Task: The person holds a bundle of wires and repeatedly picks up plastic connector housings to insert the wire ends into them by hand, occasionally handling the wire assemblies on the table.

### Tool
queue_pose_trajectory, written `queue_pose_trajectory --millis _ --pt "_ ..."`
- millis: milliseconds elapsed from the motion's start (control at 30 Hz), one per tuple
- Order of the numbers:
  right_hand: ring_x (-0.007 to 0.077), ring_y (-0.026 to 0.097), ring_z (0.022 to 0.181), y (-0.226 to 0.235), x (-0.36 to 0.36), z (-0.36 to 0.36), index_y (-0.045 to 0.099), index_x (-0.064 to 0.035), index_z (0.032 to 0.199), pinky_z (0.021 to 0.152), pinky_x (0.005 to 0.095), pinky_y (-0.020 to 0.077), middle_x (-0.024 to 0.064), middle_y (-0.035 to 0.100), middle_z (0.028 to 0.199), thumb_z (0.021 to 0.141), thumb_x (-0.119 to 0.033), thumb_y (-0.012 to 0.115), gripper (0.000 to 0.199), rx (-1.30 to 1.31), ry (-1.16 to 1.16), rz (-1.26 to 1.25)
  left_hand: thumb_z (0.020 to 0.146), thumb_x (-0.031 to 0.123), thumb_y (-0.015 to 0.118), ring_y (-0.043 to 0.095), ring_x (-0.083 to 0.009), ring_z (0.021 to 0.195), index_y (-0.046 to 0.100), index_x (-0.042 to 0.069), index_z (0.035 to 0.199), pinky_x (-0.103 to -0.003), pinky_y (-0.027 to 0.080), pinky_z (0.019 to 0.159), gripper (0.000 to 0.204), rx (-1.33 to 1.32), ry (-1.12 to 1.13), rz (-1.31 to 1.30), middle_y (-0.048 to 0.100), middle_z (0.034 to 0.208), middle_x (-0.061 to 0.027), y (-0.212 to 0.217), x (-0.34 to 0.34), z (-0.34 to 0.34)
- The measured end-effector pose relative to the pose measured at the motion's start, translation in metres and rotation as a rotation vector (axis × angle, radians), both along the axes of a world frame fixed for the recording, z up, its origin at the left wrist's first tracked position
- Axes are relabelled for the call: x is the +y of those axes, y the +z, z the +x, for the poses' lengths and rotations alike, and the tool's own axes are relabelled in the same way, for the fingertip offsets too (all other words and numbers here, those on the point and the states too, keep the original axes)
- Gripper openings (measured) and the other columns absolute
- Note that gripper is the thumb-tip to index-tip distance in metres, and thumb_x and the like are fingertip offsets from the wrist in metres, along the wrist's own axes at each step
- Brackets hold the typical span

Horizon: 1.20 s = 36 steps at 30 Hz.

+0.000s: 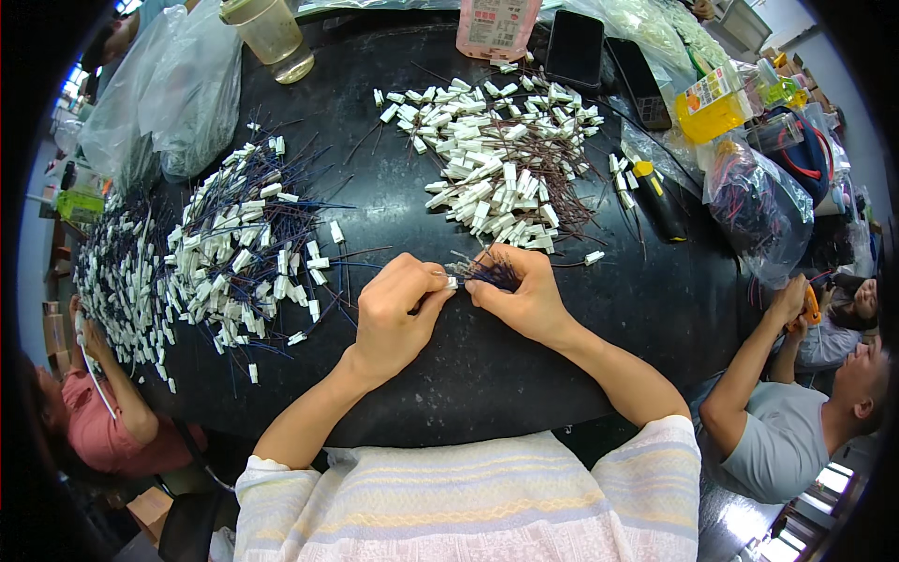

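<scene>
My left hand (398, 307) is closed, pinching a small white connector (451, 282) between thumb and fingertips. Close beside it, my right hand (526, 298) is closed around a bunch of thin dark wires (496, 273), whose bare-looking ends stick out toward the left hand. The fingertips nearly meet above the black table (440, 375). Whether a wire is seated in the connector is too small to tell. Beyond the right hand lies a heap of white connectors with brown wires (496, 169). Left of my left hand is another heap, with dark blue wires (234, 244).
A yellow-and-black cutter knife (660, 201) lies at right, near two phones (574, 49). At the back stand a clear jug (272, 42) and a pink pouch (496, 26). Plastic bags (758, 201) edge the table. People work at left (117, 412) and right (777, 421).
</scene>
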State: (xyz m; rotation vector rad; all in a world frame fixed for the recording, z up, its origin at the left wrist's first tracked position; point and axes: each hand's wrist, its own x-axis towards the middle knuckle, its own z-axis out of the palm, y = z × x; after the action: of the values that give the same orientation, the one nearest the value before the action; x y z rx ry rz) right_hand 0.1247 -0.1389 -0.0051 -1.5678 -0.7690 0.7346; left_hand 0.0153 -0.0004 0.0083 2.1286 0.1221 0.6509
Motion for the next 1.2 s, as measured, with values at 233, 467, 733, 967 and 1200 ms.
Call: queue_pose_trajectory --millis 233,467,733,967,1200 --pt "0.0073 0.05 0.057 0.009 0.004 -0.002 0.057 0.0039 0.076 0.051 0.0242 0.0405 0.0073 0.056 0.062 0.071 -0.003 0.061 0.01 -0.129 0.017 0.02 0.06 -0.01 0.068 0.057 -0.0241 0.061 0.057 -0.003 0.072 -0.03 0.045 0.052 0.017 -0.105 -0.055 0.18 0.061 0.072 -0.0131 -0.006 0.002 0.003" --pt "0.0062 0.049 0.058 0.01 0.003 -0.003 0.057 0.0034 0.078 0.05 0.0239 0.0405 0.0049 0.056 0.063 0.073 -0.004 0.062 0.01 -0.043 -0.016 0.019 0.061 -0.009 0.068 0.057 -0.0238 0.062 0.057 -0.003 0.072 -0.029 0.045 0.053 0.017 -0.136 -0.054 0.188 0.061 0.073 -0.0129 0.001 0.002 0.001" --pt "0.0038 0.049 0.061 0.004 0.005 -0.002 0.059 -0.0008 0.08 0.055 0.0195 0.0392 -0.0011 0.056 0.066 0.074 -0.007 0.065 0.01 0.112 -0.096 0.082 0.065 -0.009 0.063 0.054 -0.0249 0.062 0.056 -0.002 0.073 -0.031 0.044 0.053 0.013 -0.16 -0.107 0.421 0.059 0.074 -0.0125 0.024 0.018 0.001" --pt "0.0038 0.047 0.053 0.009 0.001 0.005 0.057 -0.0012 0.077 0.049 0.0192 0.0359 -0.0019 0.053 0.061 0.078 -0.007 0.063 0.008 0.262 -0.151 0.122 0.067 -0.004 0.061 0.05 -0.0322 0.095 0.057 0.0 0.09 -0.04 0.042 0.082 0.024 0.489 0.28 0.861 0.056 0.097 -0.0147 0.1 0.071 -0.034" --pt "0.0044 0.048 0.055 0.008 0.0 0.003 0.057 -0.0006 0.076 0.051 0.0195 0.037 -0.0005 0.054 0.063 0.077 -0.008 0.062 0.009 0.245 -0.091 0.129 0.076 0.01 0.061 0.049 -0.0343 0.101 0.058 0.003 0.102 -0.039 0.041 0.085 0.027 0.241 0.272 0.738 0.056 0.109 -0.0174 0.021 0.122 0.118"
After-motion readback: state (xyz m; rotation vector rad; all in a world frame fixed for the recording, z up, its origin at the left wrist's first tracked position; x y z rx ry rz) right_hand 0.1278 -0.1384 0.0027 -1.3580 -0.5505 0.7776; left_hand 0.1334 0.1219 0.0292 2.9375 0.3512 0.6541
